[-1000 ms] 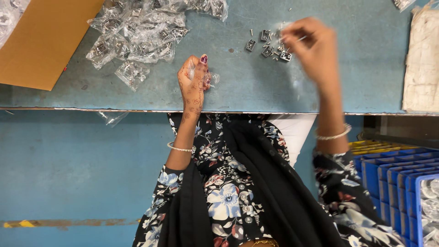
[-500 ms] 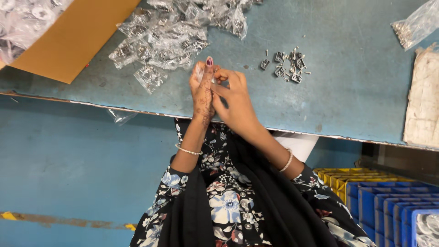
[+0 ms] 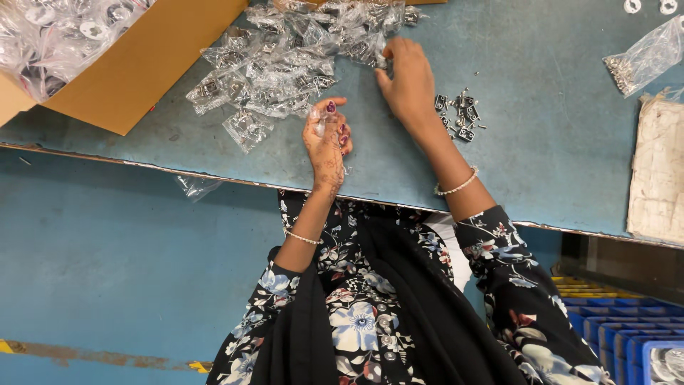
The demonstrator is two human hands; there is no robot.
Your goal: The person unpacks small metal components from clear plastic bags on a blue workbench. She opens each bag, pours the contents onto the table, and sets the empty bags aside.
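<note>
Likely slip: left hand (image 3: 326,139) pinches a clear bag (image 3: 318,117) loosely while right hand (image 3: 407,77), fingers spread, nudges bagged parts (image 3: 285,64) off the desk (image 3: 541,164).

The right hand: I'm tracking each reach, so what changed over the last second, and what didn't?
The right hand went from the loose metal parts to meet the left hand half a second ago, then moved out to the pile of filled clear bags, its fingers now touching it. The left hand stayed near the table edge, holding a small clear bag. The cardboard box stayed put.
</note>
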